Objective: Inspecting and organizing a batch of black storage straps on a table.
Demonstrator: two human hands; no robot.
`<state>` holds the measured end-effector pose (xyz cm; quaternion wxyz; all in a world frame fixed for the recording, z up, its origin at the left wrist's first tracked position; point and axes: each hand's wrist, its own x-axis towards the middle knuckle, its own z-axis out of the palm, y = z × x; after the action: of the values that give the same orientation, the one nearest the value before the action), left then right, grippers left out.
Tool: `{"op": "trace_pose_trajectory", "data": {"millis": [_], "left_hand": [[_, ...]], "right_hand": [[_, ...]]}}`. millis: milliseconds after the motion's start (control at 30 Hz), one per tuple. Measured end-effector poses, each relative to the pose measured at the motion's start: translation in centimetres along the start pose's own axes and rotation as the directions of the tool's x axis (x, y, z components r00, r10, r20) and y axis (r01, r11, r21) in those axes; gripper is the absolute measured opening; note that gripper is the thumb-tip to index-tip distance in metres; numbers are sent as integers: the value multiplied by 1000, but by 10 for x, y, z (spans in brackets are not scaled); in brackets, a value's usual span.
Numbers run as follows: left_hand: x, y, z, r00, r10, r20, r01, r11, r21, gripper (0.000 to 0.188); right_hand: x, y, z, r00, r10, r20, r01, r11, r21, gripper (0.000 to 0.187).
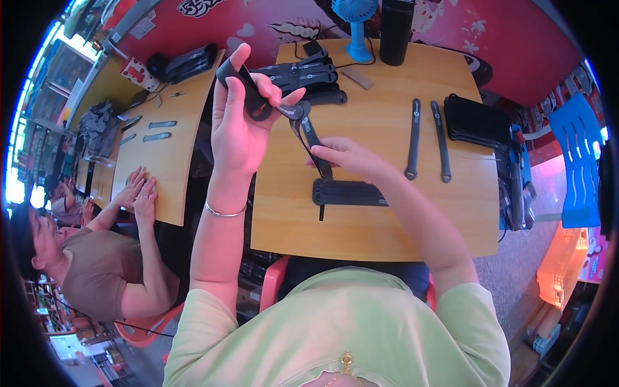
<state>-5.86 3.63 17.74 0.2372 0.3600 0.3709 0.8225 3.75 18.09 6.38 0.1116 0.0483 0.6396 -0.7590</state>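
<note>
A black strap with rounded ends (313, 138) stretches between my two hands above the wooden table (380, 235). Raised at the centre left, my left hand (244, 129) has the strap's upper part looped over its fingers and pinched between them. Lower down, my right hand (342, 155) grips the strap's hanging part between thumb and fingers. Just below it lies a stack of black straps (353, 193), partly hidden by my right forearm. To the right, two single straps (414, 138) (441, 142) lie flat, apart from each other.
Bundled black straps (293, 76) lie at the back, near a blue fan (356, 29) and a black bottle (396, 32). A black pile (478, 121) sits at the right edge. Another person (106, 264) sits at a neighbouring table (161, 187) on the left.
</note>
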Motion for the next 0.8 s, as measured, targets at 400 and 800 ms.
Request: {"op": "trace_pose_trajectory", "data": {"millis": [400,800], "left_hand": [[-45,-11,-39,945,-45,-324,-2,990,-142,39],[-47,35,-53,919,71,-388,-246,873,-421,33]], "right_hand": [[-1,16,-19,785,-52,-618,432,761,485,23],[-140,-16,-57,436,-211,-875,847,425,319,27]]}}
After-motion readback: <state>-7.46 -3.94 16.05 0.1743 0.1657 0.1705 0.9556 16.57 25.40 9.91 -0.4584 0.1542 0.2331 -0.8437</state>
